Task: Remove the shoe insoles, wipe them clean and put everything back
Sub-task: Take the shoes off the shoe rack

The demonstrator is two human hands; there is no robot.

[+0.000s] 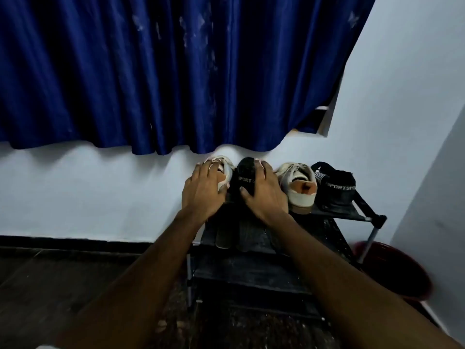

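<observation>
We clasp the white sneaker [224, 164] with our left hand [203, 190], the black shoe [245, 172] with our right hand [265, 195] — toes toward twelve o'clock.

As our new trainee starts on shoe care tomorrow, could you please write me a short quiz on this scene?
1. True or false: the left hand grips a black shoe.
2. How many shoes stand on the rack's top shelf?
3. What does the right hand hold? A) a black SPORT shoe B) a cloth C) a loose insole
Key: 1 false, it grips a white shoe; 2 four; 3 A.
</observation>
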